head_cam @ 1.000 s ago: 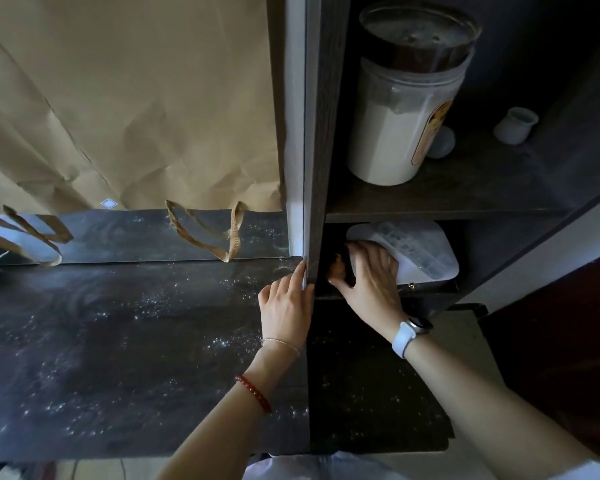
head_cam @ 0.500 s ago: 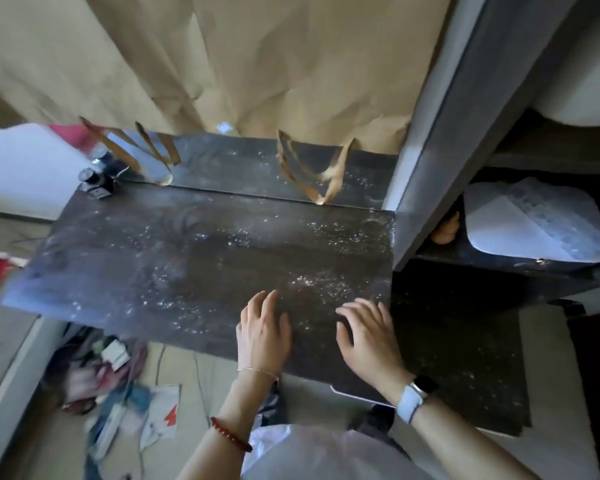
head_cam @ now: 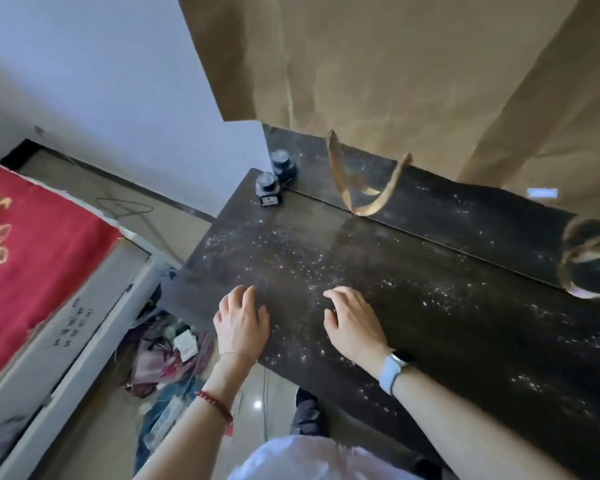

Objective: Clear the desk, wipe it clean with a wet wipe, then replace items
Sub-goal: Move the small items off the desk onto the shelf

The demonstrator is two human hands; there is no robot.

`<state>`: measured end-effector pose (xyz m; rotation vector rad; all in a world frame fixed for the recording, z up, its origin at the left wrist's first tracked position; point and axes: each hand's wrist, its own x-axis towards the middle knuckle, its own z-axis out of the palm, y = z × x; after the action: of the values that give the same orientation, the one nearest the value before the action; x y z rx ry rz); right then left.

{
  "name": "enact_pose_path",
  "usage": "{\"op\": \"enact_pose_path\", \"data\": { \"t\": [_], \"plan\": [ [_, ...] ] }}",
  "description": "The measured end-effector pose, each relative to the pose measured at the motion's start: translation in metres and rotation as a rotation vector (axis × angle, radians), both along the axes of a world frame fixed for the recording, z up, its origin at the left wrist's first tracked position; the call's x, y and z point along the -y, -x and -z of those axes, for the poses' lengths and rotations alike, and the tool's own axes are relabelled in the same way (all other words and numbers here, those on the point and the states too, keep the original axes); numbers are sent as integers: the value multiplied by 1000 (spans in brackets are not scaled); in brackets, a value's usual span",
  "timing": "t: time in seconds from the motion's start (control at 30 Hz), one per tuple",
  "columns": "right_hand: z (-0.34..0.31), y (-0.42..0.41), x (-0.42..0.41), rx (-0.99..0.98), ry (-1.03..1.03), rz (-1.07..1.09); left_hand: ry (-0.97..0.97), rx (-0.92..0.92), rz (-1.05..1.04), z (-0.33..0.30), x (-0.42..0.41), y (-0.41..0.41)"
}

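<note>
The dark desk top (head_cam: 378, 271) is speckled with pale dust and crumbs. My left hand (head_cam: 242, 320) hovers flat over its near left edge, fingers apart, holding nothing. My right hand (head_cam: 354, 320), with a watch on the wrist, is just to the right over the desk, fingers spread and empty. A small dark ink bottle (head_cam: 268, 190) stands at the far left corner, mirrored in the glossy back panel (head_cam: 465, 202). No wet wipe is in view.
Brown paper bags (head_cam: 395, 81) lean against the back, their handles (head_cam: 364, 181) drooping onto the desk. A red cloth (head_cam: 25, 244) covers a white box at left. Cluttered items (head_cam: 174, 351) lie on the floor below the desk's left end.
Both hands have come away from the shelf unit on the right and now sit over the desk's left part. The view has swung left, so the shelf is out of frame.
</note>
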<state>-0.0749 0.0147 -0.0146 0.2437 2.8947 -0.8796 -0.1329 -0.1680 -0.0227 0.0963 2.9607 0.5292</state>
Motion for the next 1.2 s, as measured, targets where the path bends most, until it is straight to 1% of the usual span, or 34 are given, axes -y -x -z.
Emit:
{"op": "enact_pose_path", "data": {
  "t": [0.07, 0.13, 0.27, 0.33, 0.4, 0.53, 0.7, 0.83, 0.9, 0.97, 1.03, 1.13, 1.2],
  "plan": [
    [-7, 46, 15, -17, 6, 2, 29, 12, -24, 5, 19, 34],
    [-11, 90, 22, -51, -11, 8, 120, 70, 13, 14, 29, 60],
    [-15, 174, 29, -96, -103, 0, 194, 149, 41, 38, 37, 87],
    [-14, 208, 29, -101, -149, 4, 235, 132, 39, 47, 37, 86],
    [-13, 233, 30, -95, -200, -14, 240, 75, 28, 51, 36, 85],
    [-6, 259, 35, -70, -299, -118, 237, 38, 29, 57, 37, 86],
    [7, 265, 38, -68, -338, -142, 241, 56, 18, 57, 37, 85],
    [13, 253, 40, -75, -217, -150, 239, 53, 20, 57, 36, 86],
    [14, 242, 42, -55, -240, -139, 235, 56, 20, 58, 36, 85],
    [11, 228, 40, -79, -273, -125, 229, 62, 29, 59, 37, 84],
    [5, 205, 35, -122, -204, -84, 204, 59, 25, 56, 37, 84],
    [-8, 156, 22, -187, 19, 21, 68, 102, -80, 38, 20, 86],
    [-15, 116, 8, -240, 114, 111, -44, 43, -132, 20, -4, 82]
  ]
}}
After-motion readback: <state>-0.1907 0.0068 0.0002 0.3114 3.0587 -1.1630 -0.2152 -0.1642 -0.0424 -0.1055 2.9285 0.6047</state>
